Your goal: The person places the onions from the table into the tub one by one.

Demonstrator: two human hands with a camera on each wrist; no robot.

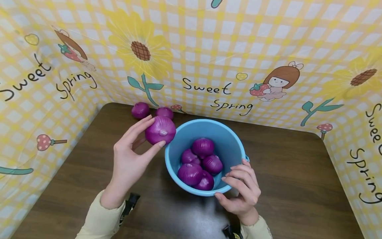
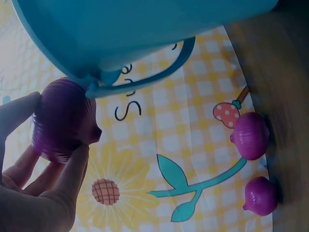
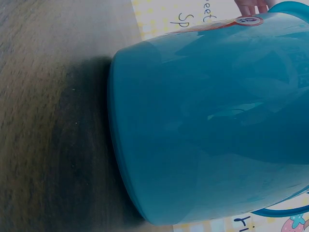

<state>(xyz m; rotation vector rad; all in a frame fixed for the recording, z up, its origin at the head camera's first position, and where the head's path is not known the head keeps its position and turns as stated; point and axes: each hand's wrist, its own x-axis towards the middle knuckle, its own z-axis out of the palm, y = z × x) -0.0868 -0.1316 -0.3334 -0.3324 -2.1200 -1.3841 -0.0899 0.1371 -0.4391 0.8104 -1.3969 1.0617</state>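
Observation:
My left hand (image 1: 131, 156) holds a purple onion (image 1: 161, 130) between thumb and fingers, just beside the left rim of a light blue bucket (image 1: 206, 123). In the left wrist view the same onion (image 2: 63, 121) appears dark, close to the bucket's rim and handle (image 2: 159, 75). Several purple onions (image 1: 203, 147) lie together on the bucket's bottom. On the right side, my right hand (image 1: 243, 187) grips the bucket's rim, fingers over the edge and thumb at the front. The bucket's outer wall (image 3: 203, 125) fills most of the right wrist view, hiding that hand's fingers.
Two more onions, one at the far left (image 1: 140, 110) and one beside it (image 1: 164, 113), rest on the dark wooden table (image 1: 286, 172) near its back edge. A yellow checked cloth (image 1: 191, 49) with printed flowers and words stands around the back and sides.

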